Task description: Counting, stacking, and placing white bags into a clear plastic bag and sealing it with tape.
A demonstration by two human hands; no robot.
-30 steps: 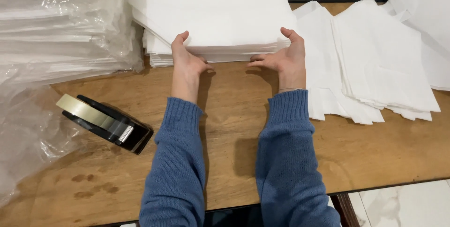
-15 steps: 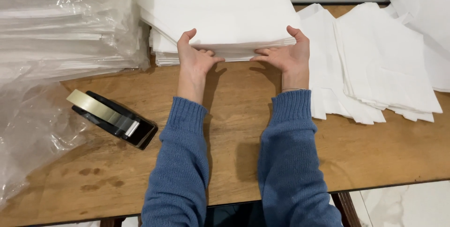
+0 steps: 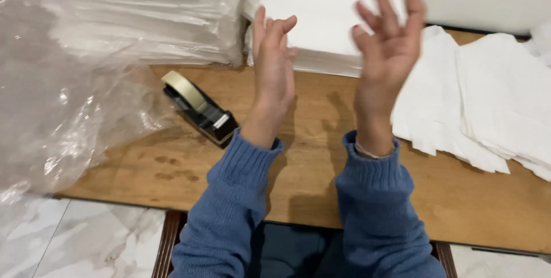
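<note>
White paper sheets in a thick stack (image 3: 321,25) are lying at the far edge of the wooden table (image 3: 321,157), just beyond both raised hands, and nothing is touching them. Seen from the head camera, the left hand (image 3: 272,63) is hovering above the table in front of the stack with its fingers straight and held together, palm turned inward, grasping nothing. Beside it, the right hand (image 3: 387,45) is lifting higher, fingers spread wide and slightly blurred, likewise empty and released. Both forearms are wearing blue knitted sleeves (image 3: 373,197) that are reaching up from the near edge of the table. To the left of the left hand, a black tape dispenser (image 3: 198,109) with a roll of pale tape is sitting at an angle on the wood, well apart from the fingers. Further left, clear plastic wrapping (image 3: 86,100) is spilling over the table edge, and more white sheets bundled in plastic (image 3: 138,20) are piling up behind it, just beside the stack. On the right, loose piles of folded white paper (image 3: 488,106) are fanning across the tabletop. Pale marbled floor tiles (image 3: 80,243) are showing below the table edge.
</note>
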